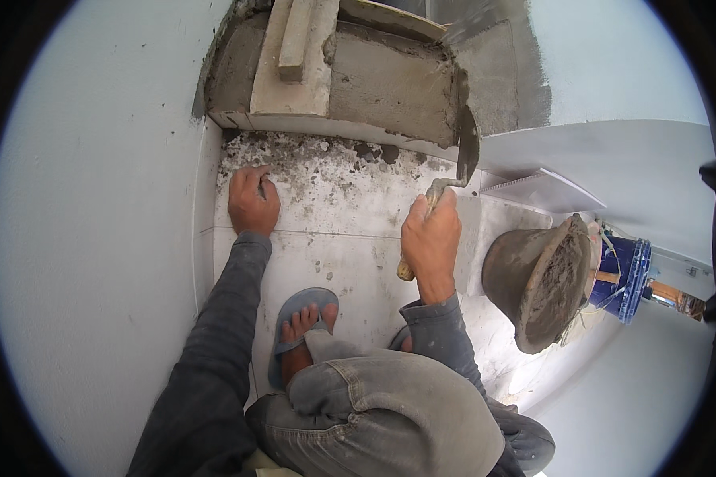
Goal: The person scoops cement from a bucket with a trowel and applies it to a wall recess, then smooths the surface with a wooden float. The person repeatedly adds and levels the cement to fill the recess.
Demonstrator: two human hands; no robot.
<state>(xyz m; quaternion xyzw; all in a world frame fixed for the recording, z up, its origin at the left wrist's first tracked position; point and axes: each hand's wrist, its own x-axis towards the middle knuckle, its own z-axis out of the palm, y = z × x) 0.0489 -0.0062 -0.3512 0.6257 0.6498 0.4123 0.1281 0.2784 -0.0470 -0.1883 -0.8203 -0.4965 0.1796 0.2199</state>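
Observation:
My right hand (432,242) grips the handle of a trowel (469,139), whose blade points away from me beside the right end of a ledge coated in grey mortar (390,83). On the left, my left hand (254,203) hovers over or rests on the white tiles, its fingers curled; whether they hold anything is hidden. A plastering float (290,97) with a bar-shaped handle lies on the mortar, toward the ledge's left side. Crumbs and dark blobs of mortar dot the tiles below the ledge.
To my right a mortar-caked bucket (517,258) leans with its opening facing right, and behind it stands a blue bucket (624,270). A spiral-bound pad (547,191) lies against the right wall. A white wall (103,199) rises close on my left. My sandalled foot (306,318) is on the tiles.

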